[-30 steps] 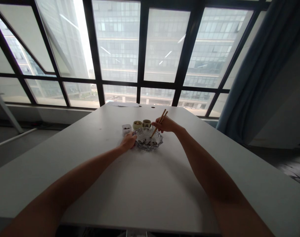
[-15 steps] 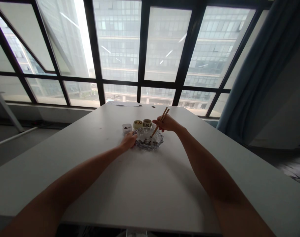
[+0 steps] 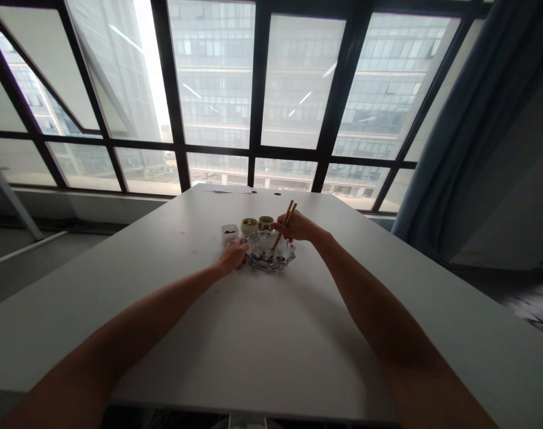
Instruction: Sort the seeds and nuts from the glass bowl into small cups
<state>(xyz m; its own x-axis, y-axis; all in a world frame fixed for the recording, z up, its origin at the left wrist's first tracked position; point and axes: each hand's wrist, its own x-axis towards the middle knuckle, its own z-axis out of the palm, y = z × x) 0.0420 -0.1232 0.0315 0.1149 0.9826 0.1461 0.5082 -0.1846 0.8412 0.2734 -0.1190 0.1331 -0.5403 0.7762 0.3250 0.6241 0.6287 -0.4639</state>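
Observation:
A clear glass bowl (image 3: 257, 241) with a scalloped rim stands on the table, with several small dark pieces at its bottom. My left hand (image 3: 232, 256) grips the bowl's left rim between thumb and fingers. Wooden chopsticks (image 3: 288, 215) are held in my right hand (image 3: 298, 226), over the bowl's right side, their tips down inside it. Whether the tips pinch a piece is too small to tell. Just behind the bowl are a small white square cup (image 3: 229, 234) with dark bits, a yellowish cup (image 3: 249, 226) holding pale pieces, and a cup with dark markings (image 3: 265, 223).
The white table (image 3: 164, 333) reaches to the windows, with paper sheets (image 3: 224, 188) at its far edge. A blue curtain (image 3: 445, 149) hangs at the right. A white metal frame (image 3: 16, 202) stands on the left.
My right hand has shifted slightly left and down, and the chopsticks stand a little more upright in the bowl. My left hand stays on the rim.

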